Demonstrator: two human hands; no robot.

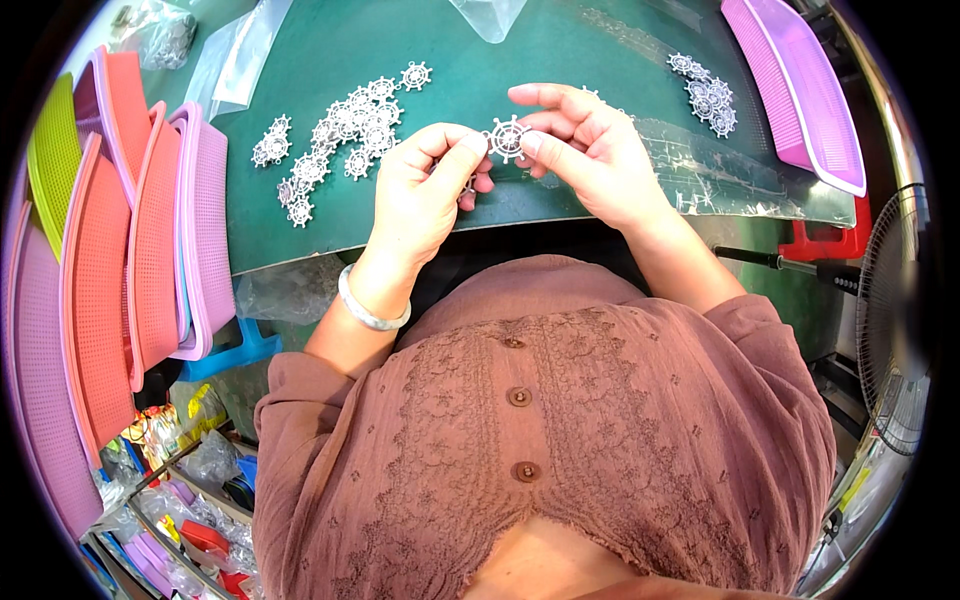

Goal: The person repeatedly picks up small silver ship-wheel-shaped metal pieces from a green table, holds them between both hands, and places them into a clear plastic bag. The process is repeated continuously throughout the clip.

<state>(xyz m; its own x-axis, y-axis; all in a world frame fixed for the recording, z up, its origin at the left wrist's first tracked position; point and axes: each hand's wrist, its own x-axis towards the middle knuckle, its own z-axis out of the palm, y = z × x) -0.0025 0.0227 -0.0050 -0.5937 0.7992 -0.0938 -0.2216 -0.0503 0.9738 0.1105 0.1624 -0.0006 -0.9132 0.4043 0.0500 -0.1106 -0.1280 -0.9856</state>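
Centre: Where the left hand (425, 180) and the right hand (605, 150) come together, a silver ship's-wheel charm (507, 139) is held up above the near part of the green table (560, 45).
Left hand: nearly closed, thumb and index finger pinching the charm's left side; part of another silver piece (470, 184) shows below, among its fingers.
Right hand: half open, index finger raised and apart, thumb against the charm's right side; whether a finger presses from behind, I cannot tell.
Table, left: a loose pile of like charms (360, 120), some overlapping, near a small separate cluster (272, 142).
Table, right: a smaller group of charms (708, 95) near a purple basket (800, 90).
Far left: coral, lilac and lime-green baskets (95, 290) crowded together.
Far right: a fan (885, 330) with a wire guard.
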